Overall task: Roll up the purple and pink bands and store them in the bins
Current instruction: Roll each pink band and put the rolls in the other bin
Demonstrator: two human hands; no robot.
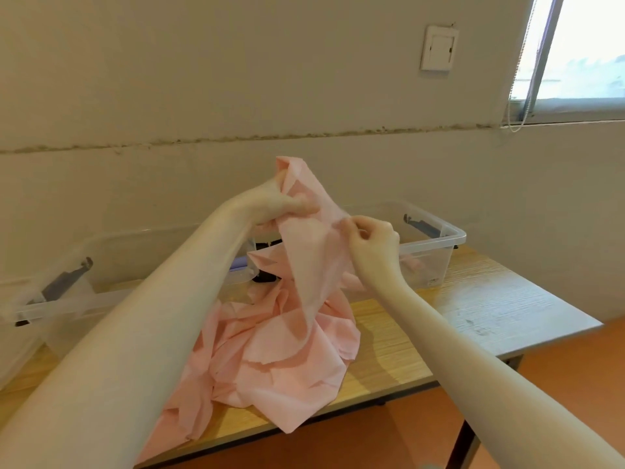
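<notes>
At center frame, the left hand grips the top of a pink band, fingers curled into the fabric, while the right hand pinches its edge just beside. The band hangs crumpled onto a table, before two clear bins.

band: plain pale pink. bins: clear, grey latches. table: light wood grain, dark edge. floor: orange. wall: beige.
</notes>
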